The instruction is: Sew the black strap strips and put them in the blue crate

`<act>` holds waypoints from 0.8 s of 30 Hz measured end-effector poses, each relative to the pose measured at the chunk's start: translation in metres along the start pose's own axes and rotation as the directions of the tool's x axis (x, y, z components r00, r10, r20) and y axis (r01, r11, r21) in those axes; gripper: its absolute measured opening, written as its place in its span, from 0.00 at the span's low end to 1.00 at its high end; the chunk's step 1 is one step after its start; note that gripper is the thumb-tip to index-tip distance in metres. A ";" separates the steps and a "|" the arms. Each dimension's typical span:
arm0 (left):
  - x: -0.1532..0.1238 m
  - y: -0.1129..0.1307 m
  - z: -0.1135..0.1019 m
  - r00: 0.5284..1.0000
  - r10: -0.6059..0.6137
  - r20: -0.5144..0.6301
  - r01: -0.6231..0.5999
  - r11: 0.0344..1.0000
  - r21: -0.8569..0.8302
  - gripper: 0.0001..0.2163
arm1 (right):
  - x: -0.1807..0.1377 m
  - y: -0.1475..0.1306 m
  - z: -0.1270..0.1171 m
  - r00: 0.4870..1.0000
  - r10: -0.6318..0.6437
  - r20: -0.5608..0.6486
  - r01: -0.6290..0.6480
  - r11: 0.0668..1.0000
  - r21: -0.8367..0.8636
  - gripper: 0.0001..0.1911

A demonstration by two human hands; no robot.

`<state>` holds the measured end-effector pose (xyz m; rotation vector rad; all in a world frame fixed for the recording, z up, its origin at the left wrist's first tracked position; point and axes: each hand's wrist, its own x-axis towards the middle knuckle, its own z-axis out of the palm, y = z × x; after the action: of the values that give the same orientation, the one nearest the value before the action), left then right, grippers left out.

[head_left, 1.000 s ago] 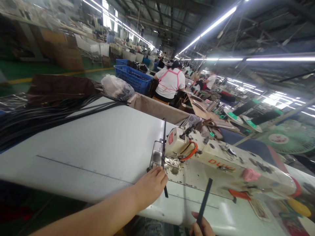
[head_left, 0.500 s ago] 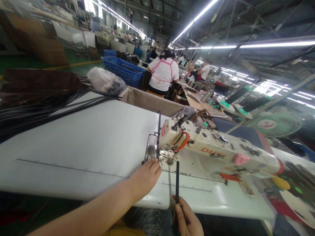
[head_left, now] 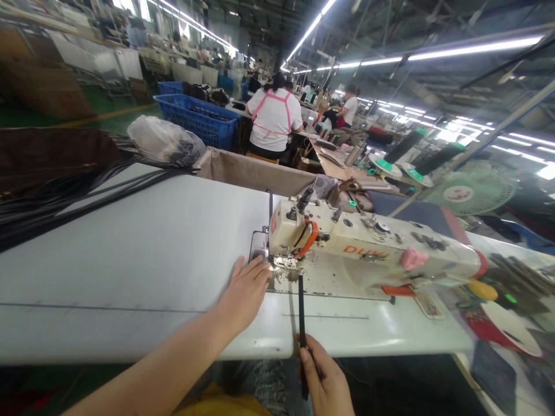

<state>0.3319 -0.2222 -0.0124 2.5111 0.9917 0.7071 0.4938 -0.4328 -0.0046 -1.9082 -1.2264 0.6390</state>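
A cream sewing machine point(head_left: 364, 254) stands on a white table point(head_left: 130, 254). My left hand point(head_left: 245, 289) lies flat on the table with fingers stretched toward the presser foot and its metal plate point(head_left: 259, 254). Near the table's front edge my right hand point(head_left: 325, 381) pinches a narrow black strap point(head_left: 300, 312), which runs straight up to the needle area. Behind the machine head another stretch of black strap point(head_left: 271, 205) sticks up.
A bundle of long black straps point(head_left: 65, 193) and a clear plastic bag point(head_left: 162, 141) lie at the table's far left. Blue crates point(head_left: 195, 115) stand behind. A person in a white shirt point(head_left: 273, 118) sits at the station ahead. Thread cones point(head_left: 403, 153) and a fan point(head_left: 470, 193) are right.
My right hand has brought the black strap from the right to in front of the needle, pointing straight at it. My left hand's fingers have flattened and spread beside the presser foot.
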 end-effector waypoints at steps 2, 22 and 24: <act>0.002 0.001 -0.003 1.000 -0.016 0.018 0.016 1.000 -0.010 0.13 | 0.001 -0.009 0.000 1.000 0.001 -0.004 -0.001 1.000 0.010 0.24; 0.073 -0.052 0.000 0.988 -0.120 0.098 0.134 0.981 -0.142 0.20 | 0.013 -0.035 0.025 0.997 -0.041 0.064 0.041 0.999 0.013 0.27; 0.092 -0.057 -0.002 0.987 -0.121 0.103 0.136 0.980 -0.144 0.21 | 0.019 -0.045 0.028 0.994 -0.062 0.088 0.063 0.998 -0.004 0.26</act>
<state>0.3581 -0.1175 -0.0094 2.3050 1.0172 0.5958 0.4570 -0.3955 0.0158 -1.8568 -1.3394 0.6926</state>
